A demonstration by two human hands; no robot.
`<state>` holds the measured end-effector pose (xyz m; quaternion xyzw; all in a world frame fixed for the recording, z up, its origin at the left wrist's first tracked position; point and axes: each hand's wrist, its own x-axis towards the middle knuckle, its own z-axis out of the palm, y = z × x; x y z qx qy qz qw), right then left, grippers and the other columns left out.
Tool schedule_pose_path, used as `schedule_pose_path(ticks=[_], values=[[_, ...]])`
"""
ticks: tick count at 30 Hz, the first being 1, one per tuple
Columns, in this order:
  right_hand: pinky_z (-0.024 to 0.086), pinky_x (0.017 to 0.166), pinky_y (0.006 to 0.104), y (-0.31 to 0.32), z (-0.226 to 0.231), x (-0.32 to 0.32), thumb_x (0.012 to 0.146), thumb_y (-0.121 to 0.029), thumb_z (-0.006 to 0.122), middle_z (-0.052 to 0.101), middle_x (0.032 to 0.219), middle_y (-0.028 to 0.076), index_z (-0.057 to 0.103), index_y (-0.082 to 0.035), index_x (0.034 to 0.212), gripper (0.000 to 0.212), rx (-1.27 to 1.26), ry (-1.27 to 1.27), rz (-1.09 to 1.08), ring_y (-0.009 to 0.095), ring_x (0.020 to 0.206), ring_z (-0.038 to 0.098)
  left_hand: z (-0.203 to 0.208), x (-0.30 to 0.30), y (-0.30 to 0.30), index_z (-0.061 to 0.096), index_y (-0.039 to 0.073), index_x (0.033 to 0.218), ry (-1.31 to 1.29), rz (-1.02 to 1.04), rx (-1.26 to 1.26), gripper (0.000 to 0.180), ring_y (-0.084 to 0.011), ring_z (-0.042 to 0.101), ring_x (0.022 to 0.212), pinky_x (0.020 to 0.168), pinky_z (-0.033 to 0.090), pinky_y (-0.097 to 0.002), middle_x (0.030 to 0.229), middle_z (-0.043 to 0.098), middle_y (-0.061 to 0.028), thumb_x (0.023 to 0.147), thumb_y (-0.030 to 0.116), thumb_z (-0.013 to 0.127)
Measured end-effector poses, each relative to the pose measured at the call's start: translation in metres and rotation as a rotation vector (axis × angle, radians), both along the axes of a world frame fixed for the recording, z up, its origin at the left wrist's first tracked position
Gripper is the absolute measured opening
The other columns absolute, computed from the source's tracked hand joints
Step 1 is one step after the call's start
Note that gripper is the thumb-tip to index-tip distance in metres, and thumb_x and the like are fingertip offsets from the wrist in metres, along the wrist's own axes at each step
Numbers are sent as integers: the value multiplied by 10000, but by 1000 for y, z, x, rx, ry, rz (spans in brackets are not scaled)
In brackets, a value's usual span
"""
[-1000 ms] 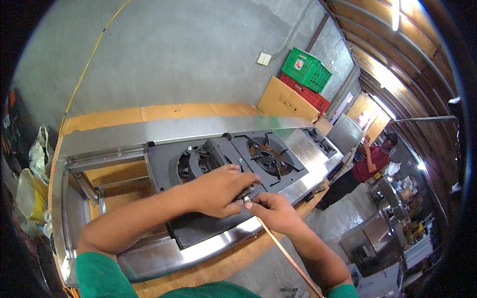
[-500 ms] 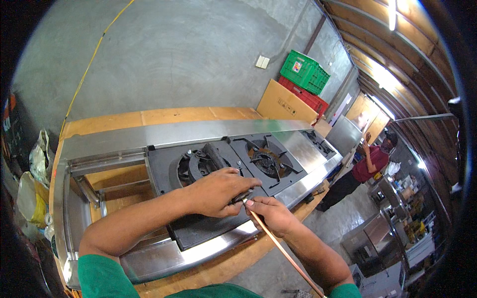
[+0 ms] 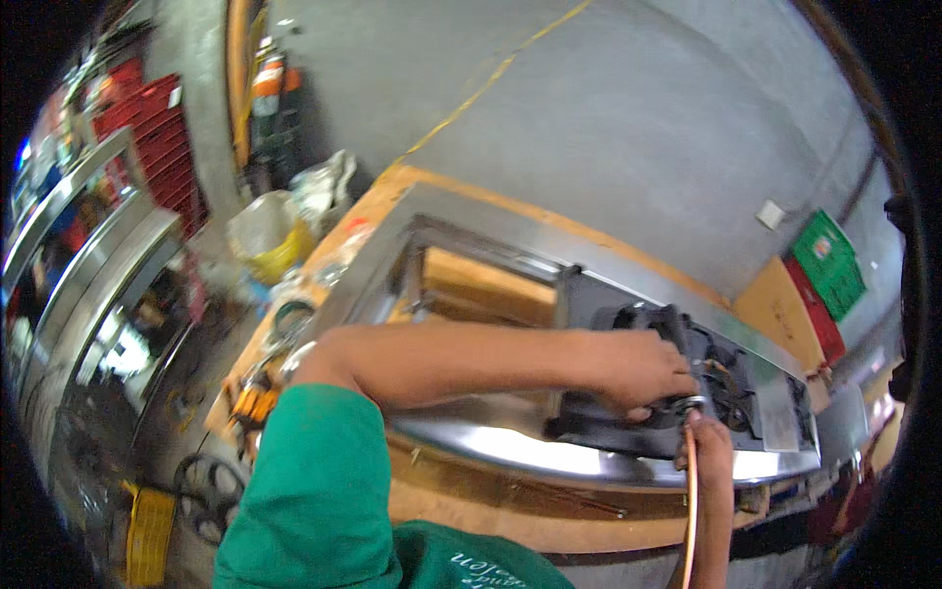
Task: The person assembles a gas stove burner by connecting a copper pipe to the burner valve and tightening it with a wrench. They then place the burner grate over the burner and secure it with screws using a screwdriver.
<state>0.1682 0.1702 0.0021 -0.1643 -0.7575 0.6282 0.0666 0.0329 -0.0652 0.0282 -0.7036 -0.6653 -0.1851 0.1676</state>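
Note:
A thin copper tube (image 3: 691, 506) runs up from the lower edge into my right hand (image 3: 713, 450), whose fingers are closed round it near its top end. A small metal fitting (image 3: 693, 401) sits at that end. My left hand (image 3: 643, 375), blurred, is curled at this fitting; part of its grip is hidden. Both hands are over the front of a black burner plate (image 3: 584, 417) with cast-iron grates, set in a stainless steel stove frame (image 3: 510, 447). Left of the burners, an open bay (image 3: 481, 280) in the frame shows wood beneath.
The stove stands on a wooden bench (image 3: 510, 535) against a grey wall. Pliers with orange handles (image 3: 257, 401) and other small items lie at its left end, near a yellow-and-white sack (image 3: 275, 240). A cardboard box (image 3: 780, 306) and green crate (image 3: 829, 263) stand at the far right.
The view has swung left, bringing the left end of the bench and the floor there into sight. The stove and both hands now appear further right. Both hands stay at the tube's end.

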Motion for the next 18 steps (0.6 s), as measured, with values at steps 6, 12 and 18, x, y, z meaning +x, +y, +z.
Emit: schedule_pose_path(ticks=[6, 12, 18], values=[[357, 386, 286, 6, -26, -6, 985, -420, 564, 485, 574, 12, 583, -66, 882, 369, -207, 62, 26, 146, 404, 439, 76, 143, -154, 613, 64, 1262, -203, 120, 272, 429, -319, 659, 929, 793, 526, -423, 1138, 665, -133, 858, 188, 690], [366, 370, 264, 17, -57, -13, 996, -415, 559, 475, 603, -11, 599, -67, 1017, 351, -364, 163, 37, 109, 413, 447, 97, 294, -198, 624, 60, 1238, -572, 2, 446, 410, -290, 655, 918, 795, 524, -402, 1119, 672, -121, 855, 188, 699], [401, 375, 245, 45, -91, -16, 1013, -292, 580, 523, 615, 3, 600, -72, 1006, 221, -249, 427, 100, 90, 444, 479, 106, 360, -186, 635, 56, 1214, -774, -85, 377, 391, -262, 652, 907, 797, 523, -381, 1100, 680, -109, 852, 188, 708]])
